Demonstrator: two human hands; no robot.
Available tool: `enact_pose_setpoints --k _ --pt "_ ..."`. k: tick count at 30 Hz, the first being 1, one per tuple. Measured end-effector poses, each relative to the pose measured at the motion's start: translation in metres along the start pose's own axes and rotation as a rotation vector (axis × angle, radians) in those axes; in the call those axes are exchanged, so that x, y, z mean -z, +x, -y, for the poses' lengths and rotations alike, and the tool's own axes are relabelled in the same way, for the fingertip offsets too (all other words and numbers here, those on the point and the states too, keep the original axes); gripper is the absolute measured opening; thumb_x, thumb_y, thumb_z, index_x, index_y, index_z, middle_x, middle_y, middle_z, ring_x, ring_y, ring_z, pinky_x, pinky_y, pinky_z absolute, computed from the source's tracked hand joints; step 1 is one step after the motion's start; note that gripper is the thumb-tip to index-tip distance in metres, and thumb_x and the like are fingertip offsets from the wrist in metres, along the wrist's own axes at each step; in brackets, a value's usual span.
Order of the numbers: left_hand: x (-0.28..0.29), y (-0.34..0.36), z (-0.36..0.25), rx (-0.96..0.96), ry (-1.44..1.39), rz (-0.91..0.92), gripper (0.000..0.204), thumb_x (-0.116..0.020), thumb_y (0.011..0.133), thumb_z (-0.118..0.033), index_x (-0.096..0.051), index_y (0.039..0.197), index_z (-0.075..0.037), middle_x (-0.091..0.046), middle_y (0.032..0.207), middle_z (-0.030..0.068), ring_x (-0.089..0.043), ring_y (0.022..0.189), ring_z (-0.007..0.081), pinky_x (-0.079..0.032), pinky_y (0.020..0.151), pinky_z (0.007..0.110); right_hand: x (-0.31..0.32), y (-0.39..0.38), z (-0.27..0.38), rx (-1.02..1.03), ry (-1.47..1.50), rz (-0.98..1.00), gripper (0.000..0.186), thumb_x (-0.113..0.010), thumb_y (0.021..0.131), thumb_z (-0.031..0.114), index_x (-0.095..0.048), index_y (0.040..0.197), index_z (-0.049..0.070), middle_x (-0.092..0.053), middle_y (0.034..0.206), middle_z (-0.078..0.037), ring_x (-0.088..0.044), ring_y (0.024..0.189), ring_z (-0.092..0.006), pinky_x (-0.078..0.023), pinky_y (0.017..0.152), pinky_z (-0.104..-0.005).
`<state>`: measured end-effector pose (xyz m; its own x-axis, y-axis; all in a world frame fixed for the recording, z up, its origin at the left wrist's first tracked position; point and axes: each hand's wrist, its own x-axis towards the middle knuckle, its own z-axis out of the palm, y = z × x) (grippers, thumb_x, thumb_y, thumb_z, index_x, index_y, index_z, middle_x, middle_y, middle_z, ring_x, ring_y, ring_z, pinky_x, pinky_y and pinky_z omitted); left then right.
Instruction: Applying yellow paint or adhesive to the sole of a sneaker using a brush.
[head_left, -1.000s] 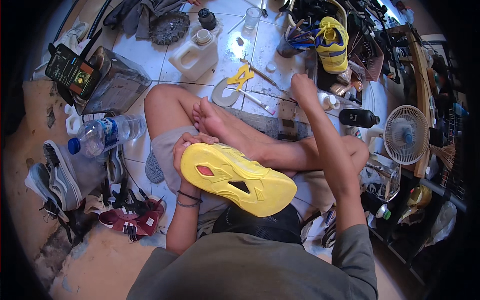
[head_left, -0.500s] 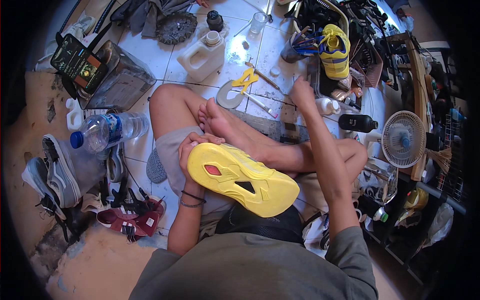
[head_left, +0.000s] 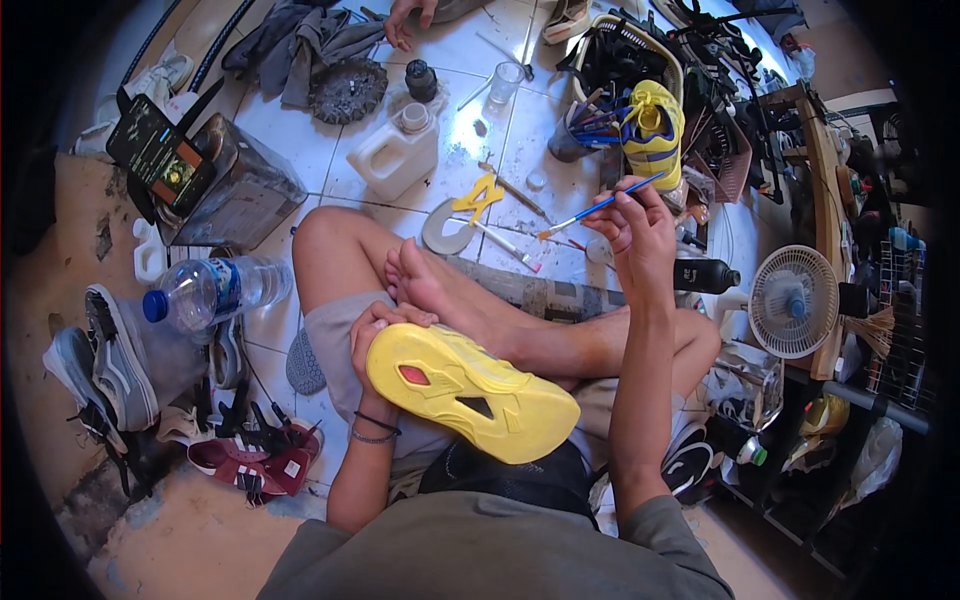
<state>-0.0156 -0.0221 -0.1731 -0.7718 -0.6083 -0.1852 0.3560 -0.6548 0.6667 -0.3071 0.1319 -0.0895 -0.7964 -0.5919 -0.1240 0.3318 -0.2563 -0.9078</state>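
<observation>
My left hand (head_left: 368,335) grips the toe or heel end of a yellow shoe (head_left: 525,415), which lies over my lap with its sole turned up. A small red patch and a dark opening show in the sole. Raised at the right, my right hand (head_left: 643,235) pinches a thin paintbrush (head_left: 602,206) with a blue handle. Its brown bristles point left, apart from the shoe. A second yellow shoe (head_left: 652,135) with laces stands upright beyond my right hand, beside a cup of brushes and pens (head_left: 570,140).
On the tiles ahead are a whitish jug (head_left: 393,160), a grey ring-shaped piece (head_left: 440,232) and a white-handled brush (head_left: 508,248). A water bottle (head_left: 225,285) and shoes lie left; a fan (head_left: 795,300) stands right. Another person's hand (head_left: 408,20) shows at the far edge.
My right hand has turned and opened from a fist-like pose, and the paintbrush now shows in it. The shoe has shifted slightly down and left in view. Another person's hand shows more.
</observation>
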Motion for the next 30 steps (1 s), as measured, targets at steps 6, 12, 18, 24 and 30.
enact_pose_setpoints --k 6,12,18,24,30 --pt "-0.010 0.003 -0.003 -0.005 0.062 -0.039 0.025 -0.035 0.093 -0.018 -0.050 0.084 -0.001 -0.064 0.083 0.0225 -0.060 0.092 0.0363 -0.048 0.091 0.046 -0.022 0.091 -0.014 0.378 -0.410 -0.029 0.010 -0.051 0.100 0.006 -0.047 0.106 -0.001 -0.068 0.092 -0.018 -0.070 0.080 -0.0200 -0.060 0.073 -0.0306" --pt "-0.009 0.008 0.001 0.015 0.027 -0.094 0.024 -0.037 0.092 -0.018 -0.049 0.081 0.000 -0.065 0.081 0.0240 -0.060 0.087 0.0375 -0.049 0.089 0.047 -0.032 0.219 -0.049 0.581 -0.787 -0.062 0.014 -0.056 0.096 0.004 -0.049 0.107 -0.002 -0.069 0.087 -0.014 -0.072 0.079 -0.0186 -0.059 0.071 -0.0286" --pt "-0.013 0.018 -0.005 0.044 0.044 -0.095 0.025 -0.040 0.088 -0.020 -0.050 0.080 0.000 -0.066 0.080 0.0258 -0.061 0.084 0.0391 -0.050 0.088 0.049 -0.021 0.261 -0.072 0.662 -1.045 -0.082 0.014 -0.060 0.092 0.006 -0.055 0.103 -0.001 -0.071 0.084 -0.014 -0.073 0.080 -0.0228 -0.057 0.071 -0.0322" --pt "-0.012 0.026 -0.010 0.102 -0.011 -0.098 0.019 -0.042 0.081 -0.012 -0.052 0.080 0.003 -0.067 0.084 0.0287 -0.063 0.087 0.0380 -0.050 0.092 0.050 -0.014 0.281 -0.108 0.618 -1.277 -0.010 0.012 -0.060 0.091 0.004 -0.055 0.101 0.000 -0.070 0.084 -0.015 -0.072 0.078 -0.0264 -0.056 0.071 -0.0341" --pt "-0.009 0.026 -0.009 0.096 -0.017 -0.081 0.018 -0.044 0.080 -0.011 -0.054 0.080 0.004 -0.067 0.085 0.0298 -0.063 0.088 0.0381 -0.050 0.093 0.051 -0.012 0.287 -0.121 0.639 -1.328 0.021 0.013 -0.061 0.091 0.005 -0.055 0.101 0.000 -0.070 0.083 -0.016 -0.071 0.076 -0.0271 -0.056 0.068 -0.0344"
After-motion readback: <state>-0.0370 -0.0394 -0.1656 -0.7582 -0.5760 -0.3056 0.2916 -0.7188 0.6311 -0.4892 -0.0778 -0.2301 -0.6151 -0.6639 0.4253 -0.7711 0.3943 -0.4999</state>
